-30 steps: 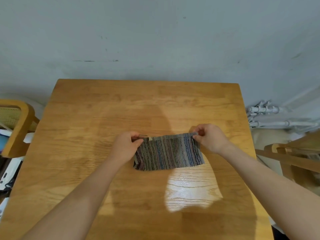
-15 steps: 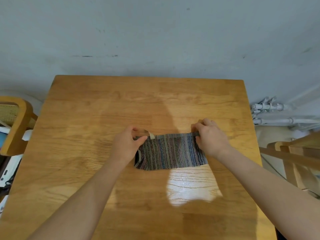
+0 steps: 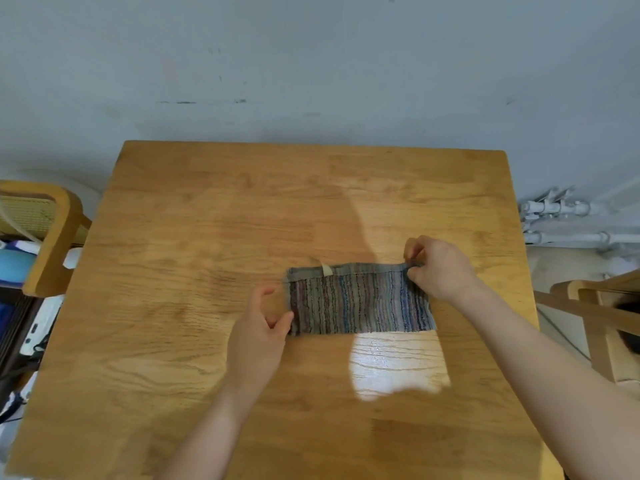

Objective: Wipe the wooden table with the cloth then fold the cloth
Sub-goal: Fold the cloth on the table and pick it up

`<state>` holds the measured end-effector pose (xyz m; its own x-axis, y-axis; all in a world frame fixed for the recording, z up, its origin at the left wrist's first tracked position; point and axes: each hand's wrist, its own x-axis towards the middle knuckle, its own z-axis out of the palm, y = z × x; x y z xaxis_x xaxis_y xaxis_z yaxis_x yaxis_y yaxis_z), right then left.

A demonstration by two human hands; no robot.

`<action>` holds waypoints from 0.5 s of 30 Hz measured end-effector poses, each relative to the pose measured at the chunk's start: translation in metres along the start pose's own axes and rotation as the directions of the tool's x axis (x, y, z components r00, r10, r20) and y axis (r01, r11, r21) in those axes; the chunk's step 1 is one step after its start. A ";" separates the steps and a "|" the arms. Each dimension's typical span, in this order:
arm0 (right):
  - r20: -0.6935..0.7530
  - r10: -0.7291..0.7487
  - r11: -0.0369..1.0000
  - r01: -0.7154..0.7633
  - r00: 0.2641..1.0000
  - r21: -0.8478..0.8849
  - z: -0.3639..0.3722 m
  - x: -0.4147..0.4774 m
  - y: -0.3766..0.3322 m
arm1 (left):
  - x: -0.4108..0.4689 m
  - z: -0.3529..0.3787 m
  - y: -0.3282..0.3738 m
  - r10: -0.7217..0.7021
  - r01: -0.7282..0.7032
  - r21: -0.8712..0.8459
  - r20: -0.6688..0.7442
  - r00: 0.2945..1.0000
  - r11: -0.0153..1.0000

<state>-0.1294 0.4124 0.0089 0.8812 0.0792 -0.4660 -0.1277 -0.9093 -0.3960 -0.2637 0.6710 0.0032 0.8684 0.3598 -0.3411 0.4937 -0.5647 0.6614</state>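
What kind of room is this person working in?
Probably a home dining corner: a wooden table against a plain painted wall, wooden chairs on both sides, and white pipes along the wall.

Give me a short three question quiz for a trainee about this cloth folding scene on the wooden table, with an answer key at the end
1. True or false: the striped cloth lies flat on the wooden table.
2. Which hand pinches the cloth's far corner?
A. left hand
B. right hand
C. neither
3. Fill in: the small pale tag sits on the cloth's ____ edge, the one toward the wall.

Key
1. True. It lies as a flat strip on the tabletop.
2. B. The right hand grips the far right corner; the left hand is open at the cloth's left end, thumb by the near corner, gripping nothing.
3. Far.
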 end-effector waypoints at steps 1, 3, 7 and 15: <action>-0.028 0.020 0.999 -0.021 0.999 -0.048 0.001 -0.006 0.004 | -0.003 0.001 0.001 0.046 -0.045 0.061 -0.025 0.999 0.997; -0.146 -0.013 0.967 -0.025 0.989 -0.255 0.010 -0.023 0.007 | -0.005 0.009 0.009 0.194 -0.182 0.209 -0.040 0.980 0.961; -0.143 -0.342 0.905 0.284 0.929 -0.317 0.058 -0.056 0.003 | 0.008 0.052 0.032 0.437 -0.461 0.363 0.152 0.887 0.810; -0.051 -0.327 0.872 0.281 0.943 -0.401 0.083 -0.083 0.071 | 0.004 0.113 0.038 0.489 -0.638 0.540 0.412 0.769 0.549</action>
<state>-0.2493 0.3750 -0.0464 0.8966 0.3515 -0.2694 0.3186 -0.9345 -0.1589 -0.2361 0.5668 -0.0489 0.9279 -0.3052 -0.2141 -0.2586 -0.9406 0.2199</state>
